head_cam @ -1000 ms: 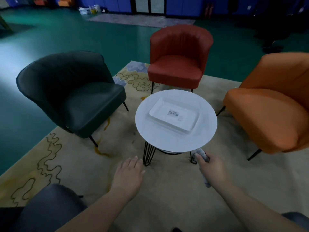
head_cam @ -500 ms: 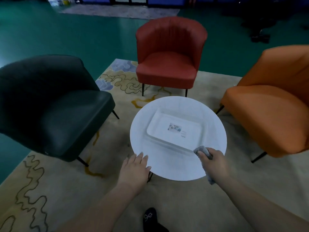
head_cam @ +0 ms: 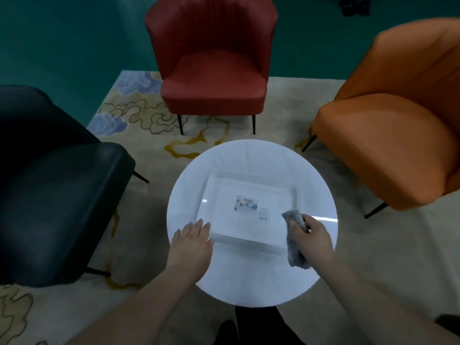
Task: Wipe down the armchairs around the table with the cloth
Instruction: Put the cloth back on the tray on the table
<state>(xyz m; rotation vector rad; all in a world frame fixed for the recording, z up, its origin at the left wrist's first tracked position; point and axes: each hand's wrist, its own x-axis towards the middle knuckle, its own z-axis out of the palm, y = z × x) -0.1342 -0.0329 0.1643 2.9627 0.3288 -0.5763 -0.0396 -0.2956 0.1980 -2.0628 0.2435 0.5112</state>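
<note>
Three armchairs ring a round white table (head_cam: 316, 170): a black armchair (head_cam: 57, 195) on the left, a red armchair (head_cam: 214, 78) at the far side, an orange armchair (head_cam: 398, 135) on the right. My right hand (head_cam: 312, 239) is closed around a grey cloth (head_cam: 293, 232), which hangs over the table's near right part beside a white tray (head_cam: 224, 192). My left hand (head_cam: 190, 241) hovers flat with fingers spread over the table's near left, by the tray's corner. Neither hand touches a chair.
A beige rug (head_cam: 154, 135) with yellow and blue cloud patterns lies under the furniture on a green floor (head_cam: 62, 46). The chairs stand on thin black legs. My dark shoe (head_cam: 251, 327) shows below the table's near edge.
The view has moved forward and tilted down over the table. Both hands moved from beside the table's near edge to above its top, the right still gripping the cloth.
</note>
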